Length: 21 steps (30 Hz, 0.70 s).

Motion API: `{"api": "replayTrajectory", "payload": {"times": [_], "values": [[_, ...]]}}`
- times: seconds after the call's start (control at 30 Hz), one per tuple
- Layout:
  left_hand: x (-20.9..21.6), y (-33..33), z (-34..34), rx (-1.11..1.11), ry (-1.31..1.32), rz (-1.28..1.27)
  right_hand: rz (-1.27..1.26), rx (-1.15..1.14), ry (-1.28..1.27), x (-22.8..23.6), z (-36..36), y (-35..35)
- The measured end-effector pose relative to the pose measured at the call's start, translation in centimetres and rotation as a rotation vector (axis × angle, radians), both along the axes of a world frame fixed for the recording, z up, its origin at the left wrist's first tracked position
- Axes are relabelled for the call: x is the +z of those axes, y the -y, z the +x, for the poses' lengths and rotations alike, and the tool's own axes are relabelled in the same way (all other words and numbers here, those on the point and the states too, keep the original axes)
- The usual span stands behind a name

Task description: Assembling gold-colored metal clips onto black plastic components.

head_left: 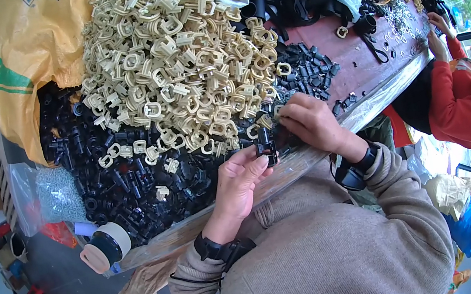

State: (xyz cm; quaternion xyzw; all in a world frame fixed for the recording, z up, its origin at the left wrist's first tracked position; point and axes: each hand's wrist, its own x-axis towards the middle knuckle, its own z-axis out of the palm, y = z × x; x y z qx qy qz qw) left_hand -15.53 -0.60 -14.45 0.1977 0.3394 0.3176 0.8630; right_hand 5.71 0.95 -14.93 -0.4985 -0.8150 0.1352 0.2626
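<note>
My left hand [238, 185] pinches a small black plastic part [265, 144] between thumb and fingers, held upright above the table's near edge. Just to the right of it is my right hand [313, 125], fingers bent and pressed together. A cream edge shows at those fingertips, but I cannot tell whether they grip it. Beyond both hands rises a large heap of cream plastic clips [173, 64]. Loose black plastic fittings [143, 189] lie to the left of my left hand, and small black pieces [306, 68] are spread beyond my right hand.
A yellow woven sack [40, 42] slumps at the far left. Near it are a bag of small grey-blue pieces [60, 193] and a lidded cup [106, 246]. The table's wooden edge [289, 172] runs before me. At right, a person in red [465, 101] works at the same table.
</note>
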Motion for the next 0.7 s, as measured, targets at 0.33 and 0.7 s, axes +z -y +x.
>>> {"api": "replayTrajectory", "payload": {"times": [0.33,0.7], "values": [[-0.2,0.5,0.8,0.08,0.253,0.067,-0.99,-0.003,-1.144,1.7,-1.1,2.6],[0.0,1.0,0.2,0.088,0.176,0.053,-0.454,0.062,-0.586,2.6,-2.5,3.3]]}}
